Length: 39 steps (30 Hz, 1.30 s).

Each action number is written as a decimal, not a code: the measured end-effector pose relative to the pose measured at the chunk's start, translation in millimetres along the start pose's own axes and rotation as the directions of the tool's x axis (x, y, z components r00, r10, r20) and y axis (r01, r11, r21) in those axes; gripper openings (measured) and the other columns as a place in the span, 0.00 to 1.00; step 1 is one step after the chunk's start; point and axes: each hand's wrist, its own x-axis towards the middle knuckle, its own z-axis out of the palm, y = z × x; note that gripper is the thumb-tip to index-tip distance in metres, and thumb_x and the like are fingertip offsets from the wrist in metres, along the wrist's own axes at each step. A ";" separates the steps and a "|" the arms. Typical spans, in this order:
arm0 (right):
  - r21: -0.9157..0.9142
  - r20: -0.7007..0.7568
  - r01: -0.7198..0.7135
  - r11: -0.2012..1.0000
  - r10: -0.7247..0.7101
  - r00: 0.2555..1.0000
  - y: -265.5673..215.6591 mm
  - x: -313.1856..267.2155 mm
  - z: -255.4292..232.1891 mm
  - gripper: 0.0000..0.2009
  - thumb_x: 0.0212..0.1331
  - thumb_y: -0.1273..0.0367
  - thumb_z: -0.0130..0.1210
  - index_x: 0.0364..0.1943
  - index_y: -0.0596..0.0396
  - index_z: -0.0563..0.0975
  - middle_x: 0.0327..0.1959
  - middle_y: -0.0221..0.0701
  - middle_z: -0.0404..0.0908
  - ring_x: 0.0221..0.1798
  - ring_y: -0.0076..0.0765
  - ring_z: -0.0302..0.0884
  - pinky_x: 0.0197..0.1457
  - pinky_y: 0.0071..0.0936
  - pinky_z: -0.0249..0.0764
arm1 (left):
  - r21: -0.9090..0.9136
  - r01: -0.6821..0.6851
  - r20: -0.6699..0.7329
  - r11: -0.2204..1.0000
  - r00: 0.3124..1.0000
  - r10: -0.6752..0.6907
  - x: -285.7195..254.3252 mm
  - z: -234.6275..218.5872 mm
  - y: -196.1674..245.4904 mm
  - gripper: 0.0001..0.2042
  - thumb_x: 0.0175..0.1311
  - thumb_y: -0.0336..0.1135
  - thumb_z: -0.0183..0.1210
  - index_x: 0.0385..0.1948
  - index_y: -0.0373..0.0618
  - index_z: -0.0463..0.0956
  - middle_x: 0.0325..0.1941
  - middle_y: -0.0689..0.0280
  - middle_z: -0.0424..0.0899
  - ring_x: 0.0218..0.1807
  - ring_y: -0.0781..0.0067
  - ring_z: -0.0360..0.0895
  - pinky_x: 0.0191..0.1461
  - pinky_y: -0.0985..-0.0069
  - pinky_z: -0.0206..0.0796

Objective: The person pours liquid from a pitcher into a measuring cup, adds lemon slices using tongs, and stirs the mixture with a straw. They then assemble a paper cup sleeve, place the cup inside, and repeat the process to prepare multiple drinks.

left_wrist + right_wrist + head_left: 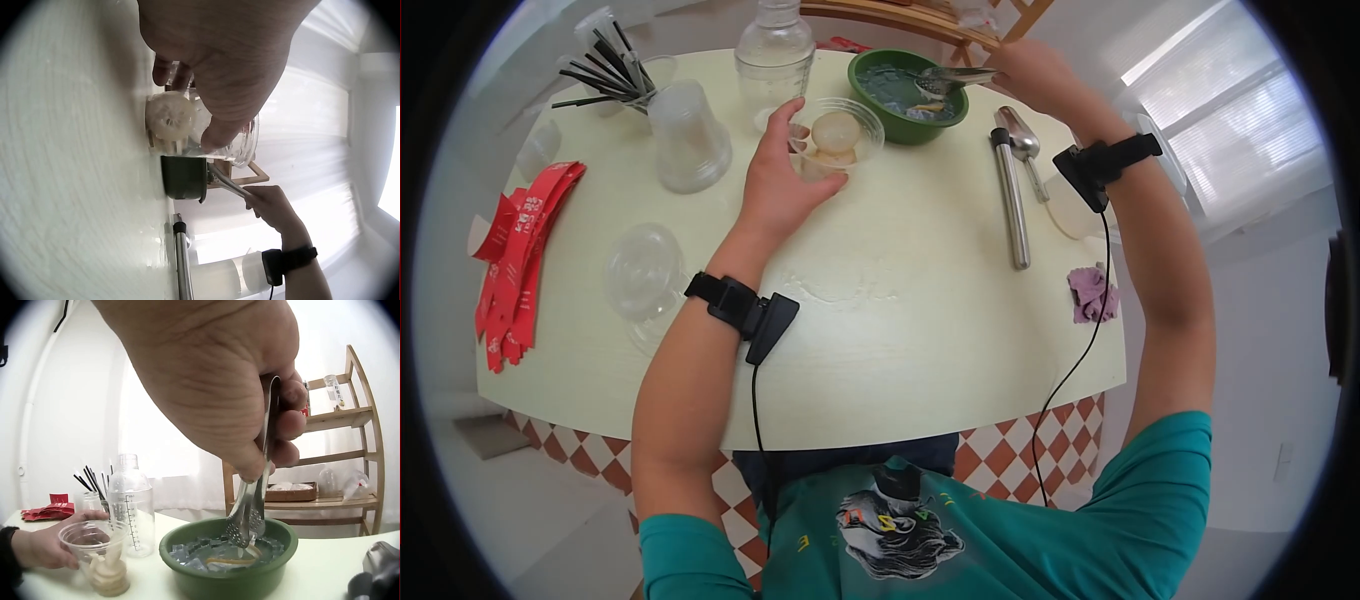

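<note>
My left hand (780, 190) curves its thumb and fingers round a clear plastic cup (94, 540), which stands at the far side of the table. Pale lemon slices (836, 132) lie stacked inside the cup. Over the green bowl (915, 134), my right hand (1040, 82) grips metal tongs (249, 509) pointing down. The perforated tips of the tongs are close together among the ice cubes (197, 555) in the bowl. A yellowish lemon slice (231, 561) shows edge-on just beneath the tips. Part of the cup's far side is hidden by my left fingers.
A clear shaker bottle (775, 60) stands behind the cup. Stacked plastic cups (690, 140), black straws (605, 75) and red paper sleeves (525, 260) are at the left. A steel muddler (1012, 205), a metal scoop (1022, 135) and a purple cloth (1092, 293) lie at the right.
</note>
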 end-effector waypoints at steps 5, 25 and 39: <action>0.129 0.016 -0.040 0.991 0.038 0.999 -1.7 -12.8 -0.4 0.09 0.55 0.66 0.56 0.39 0.52 0.81 0.33 0.39 0.82 0.39 0.49 0.79 0.43 0.43 0.76 | -0.013 0.015 0.005 1.000 1.000 -0.015 0.6 0.7 -0.3 0.44 0.42 0.36 0.72 0.65 0.57 0.56 0.54 0.61 0.76 0.51 0.68 0.73 0.47 0.72 0.68; 0.087 -0.087 0.017 0.996 -0.009 0.996 16.9 -7.3 19.1 0.09 0.58 0.64 0.55 0.35 0.54 0.81 0.28 0.40 0.80 0.34 0.50 0.77 0.39 0.43 0.72 | -0.013 0.020 0.026 1.000 0.999 -0.020 -1.3 -3.4 2.2 0.43 0.42 0.37 0.72 0.65 0.57 0.57 0.54 0.61 0.76 0.52 0.68 0.73 0.48 0.71 0.68; 0.701 0.618 -0.624 0.346 0.142 0.773 28.2 -26.7 -17.1 0.17 0.62 0.61 0.49 0.28 0.63 0.79 0.12 0.23 0.66 0.12 0.17 0.50 0.14 0.19 0.45 | -0.019 0.010 0.011 1.000 1.000 -0.010 -1.3 -2.1 0.0 0.43 0.42 0.37 0.72 0.65 0.57 0.57 0.52 0.62 0.76 0.50 0.70 0.73 0.46 0.73 0.67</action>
